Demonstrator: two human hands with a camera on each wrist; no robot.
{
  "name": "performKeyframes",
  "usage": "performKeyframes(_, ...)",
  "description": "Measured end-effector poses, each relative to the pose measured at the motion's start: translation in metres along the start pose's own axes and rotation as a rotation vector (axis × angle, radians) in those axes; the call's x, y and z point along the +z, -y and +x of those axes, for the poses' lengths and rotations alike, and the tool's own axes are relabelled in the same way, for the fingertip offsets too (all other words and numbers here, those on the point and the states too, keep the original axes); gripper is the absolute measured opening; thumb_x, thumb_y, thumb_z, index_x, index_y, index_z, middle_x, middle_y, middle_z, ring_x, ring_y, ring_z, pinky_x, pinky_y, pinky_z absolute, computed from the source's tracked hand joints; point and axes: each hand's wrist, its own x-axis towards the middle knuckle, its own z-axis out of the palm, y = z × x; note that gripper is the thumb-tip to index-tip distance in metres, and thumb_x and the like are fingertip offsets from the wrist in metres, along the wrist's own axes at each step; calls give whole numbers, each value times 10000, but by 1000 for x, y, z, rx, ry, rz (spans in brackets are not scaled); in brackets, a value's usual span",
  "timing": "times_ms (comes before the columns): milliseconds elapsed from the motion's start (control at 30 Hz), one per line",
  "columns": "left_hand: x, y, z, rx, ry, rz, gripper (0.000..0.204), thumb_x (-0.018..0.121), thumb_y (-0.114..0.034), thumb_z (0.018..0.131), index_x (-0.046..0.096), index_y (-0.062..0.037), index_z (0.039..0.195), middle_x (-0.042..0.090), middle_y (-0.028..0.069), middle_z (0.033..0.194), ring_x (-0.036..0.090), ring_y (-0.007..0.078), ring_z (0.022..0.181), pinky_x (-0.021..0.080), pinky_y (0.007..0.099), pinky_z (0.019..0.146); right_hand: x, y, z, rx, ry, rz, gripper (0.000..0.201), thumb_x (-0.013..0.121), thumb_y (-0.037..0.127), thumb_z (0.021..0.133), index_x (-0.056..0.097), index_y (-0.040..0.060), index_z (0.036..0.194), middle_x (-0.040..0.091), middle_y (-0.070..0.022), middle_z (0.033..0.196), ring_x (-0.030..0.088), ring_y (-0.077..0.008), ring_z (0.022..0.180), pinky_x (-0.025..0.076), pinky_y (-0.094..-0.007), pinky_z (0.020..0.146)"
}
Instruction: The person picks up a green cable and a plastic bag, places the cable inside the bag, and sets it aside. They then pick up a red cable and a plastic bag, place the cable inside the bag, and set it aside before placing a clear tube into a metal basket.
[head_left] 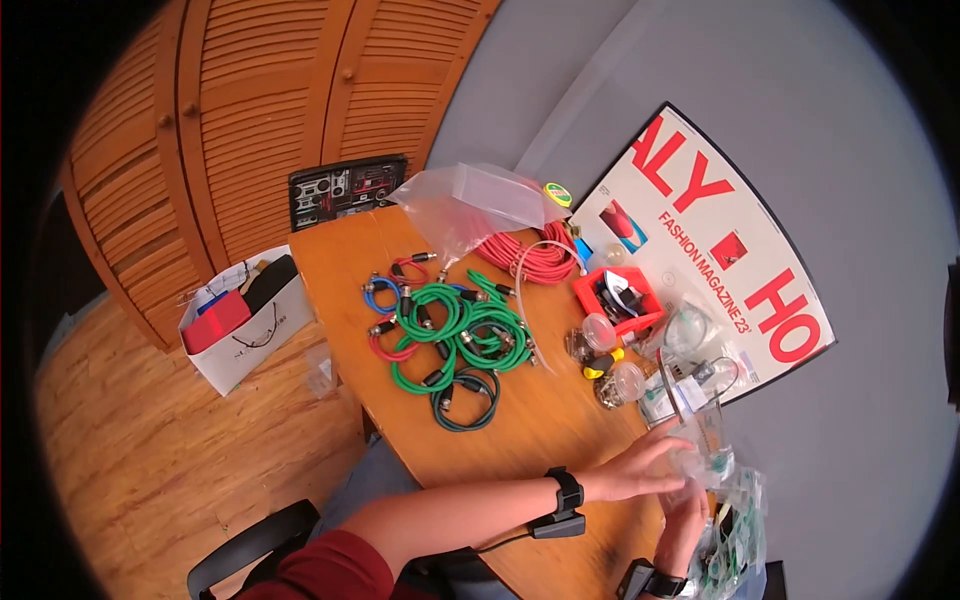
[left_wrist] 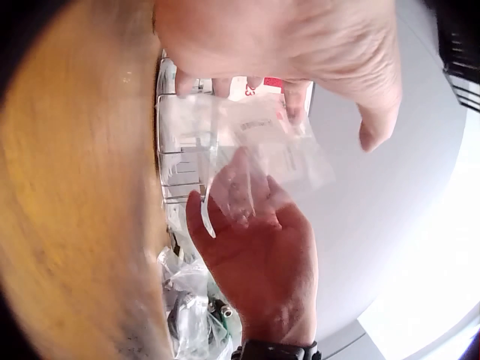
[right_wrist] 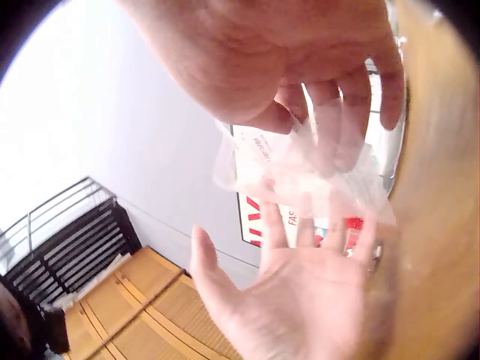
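A clear plastic bag (left_wrist: 277, 146) stretches between both hands, at the right end of the table in the head view. My left hand (head_left: 640, 467) reaches over it from the left. Its fingers (right_wrist: 274, 225) are straight and spread behind the plastic in the right wrist view, with the thumb held apart. My right hand (head_left: 684, 515) is below the left in the head view and holds the bag, its thumb close to its fingers. In the left wrist view, the right hand's fingertips show through the plastic. A small printed label (left_wrist: 259, 124) shows in the bag area.
Coiled green cables (head_left: 435, 310) lie mid-table, with red cable (head_left: 530, 258) behind them. A red bin (head_left: 640, 318), jars (head_left: 627, 384) and yellow-black pliers (head_left: 603, 364) stand left of the hands. Bagged parts (head_left: 735, 545) sit beside the right hand. A poster (head_left: 720, 240) leans behind.
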Motion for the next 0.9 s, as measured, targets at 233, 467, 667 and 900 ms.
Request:
performKeyframes(233, 1, 29, 0, -302, -14, -708, 570, 653, -250, 900, 406, -31, 1364, 474, 88, 1341, 448, 165, 1233, 397, 321, 1006, -1, 1, 2, -81, 36, -147, 189, 561, 184, 959, 632, 11, 982, 613, 5, 820, 548, -66, 697, 444, -203, 637)
performKeyframes(467, 4, 32, 0, -425, 181, -710, 527, 758, -176, 768, 546, 0, 1217, 646, 57, 1056, 600, 129, 947, 489, 266, 831, -25, -8, 18, 7, 85, -339, 124, 598, 111, 906, 622, 4, 964, 619, -7, 837, 550, -78, 686, 436, -214, 586)
performKeyframes(667, 14, 50, 1, -396, 31, -478, 418, 737, -159, 703, 623, 31, 1058, 679, 140, 886, 664, 201, 855, 523, 322, 730, -16, 22, 30, -428, -135, -687, 380, 496, -45, 868, 520, -18, 1246, 602, -97, 1125, 585, -172, 975, 493, -263, 732)
performKeyframes(900, 33, 71, -1, -137, -145, -168, 326, 677, -256, 791, 617, 30, 936, 671, 156, 832, 663, 268, 875, 504, 362, 792, 212, 99, -51, -555, 784, -1017, 397, 616, -45, 759, 587, 43, 1145, 598, -94, 1166, 582, -227, 1036, 472, -320, 844)
